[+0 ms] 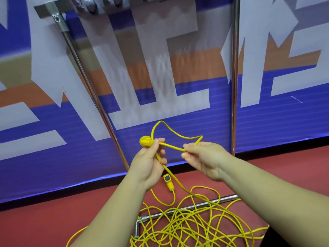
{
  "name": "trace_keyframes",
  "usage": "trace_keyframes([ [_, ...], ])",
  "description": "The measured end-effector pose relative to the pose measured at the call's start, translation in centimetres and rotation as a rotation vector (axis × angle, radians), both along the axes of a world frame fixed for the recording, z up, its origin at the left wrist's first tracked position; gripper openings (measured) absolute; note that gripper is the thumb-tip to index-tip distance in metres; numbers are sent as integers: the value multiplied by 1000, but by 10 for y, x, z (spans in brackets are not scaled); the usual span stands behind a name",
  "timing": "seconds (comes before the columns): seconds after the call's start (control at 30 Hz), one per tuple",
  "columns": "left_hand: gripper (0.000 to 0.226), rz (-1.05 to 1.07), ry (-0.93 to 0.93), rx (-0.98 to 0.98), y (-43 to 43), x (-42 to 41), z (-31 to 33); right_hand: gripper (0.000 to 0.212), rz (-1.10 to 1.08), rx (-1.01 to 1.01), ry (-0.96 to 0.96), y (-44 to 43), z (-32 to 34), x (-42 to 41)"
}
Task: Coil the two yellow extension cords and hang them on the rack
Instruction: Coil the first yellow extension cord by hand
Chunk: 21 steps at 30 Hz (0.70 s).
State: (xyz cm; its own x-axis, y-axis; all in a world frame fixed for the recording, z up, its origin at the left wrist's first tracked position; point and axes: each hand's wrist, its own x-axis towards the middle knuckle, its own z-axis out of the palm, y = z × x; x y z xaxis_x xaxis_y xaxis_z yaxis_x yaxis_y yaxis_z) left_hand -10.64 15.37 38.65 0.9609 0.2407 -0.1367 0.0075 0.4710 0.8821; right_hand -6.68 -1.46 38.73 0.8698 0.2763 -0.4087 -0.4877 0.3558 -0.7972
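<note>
Left hand (149, 163): grips the cord (172, 147) just under the plug (146, 141).
Right hand (201, 157): pinches the first loop (187, 138) beside the plug.
Risk: the tangled pile (187, 223) below the plug could knot when pulled.

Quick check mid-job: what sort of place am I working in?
Probably an indoor hall or staged work area: a big printed banner as backdrop, a red floor, and a chrome rack standing above loose yellow cords.

Head-worn wide-angle view, single; facing forward and down; close over left hand (149, 163) and right hand (204, 157) on yellow cord (175, 147); blue banner (267, 125) ahead, red floor (44, 220) below.
</note>
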Motion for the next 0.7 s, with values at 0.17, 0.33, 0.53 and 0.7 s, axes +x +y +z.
trace_keyframes([
  [0.17, 25, 61, 10, 39, 10, 2, 3, 34, 390, -343, 20, -9, 9, -10],
  [0.33, 32, 15, 38, -58, 17, -1, 9, 33, 374, -632, -365, -13, 3, -8],
  [0.53, 32, -45, 63, -33, 22, -6, 20, 25, 337, -696, -685, -10, -10, -4],
  [0.7, 40, -221, 171, 338, 28, -16, 24, 19, 173, -762, -847, -6, -5, -1],
])
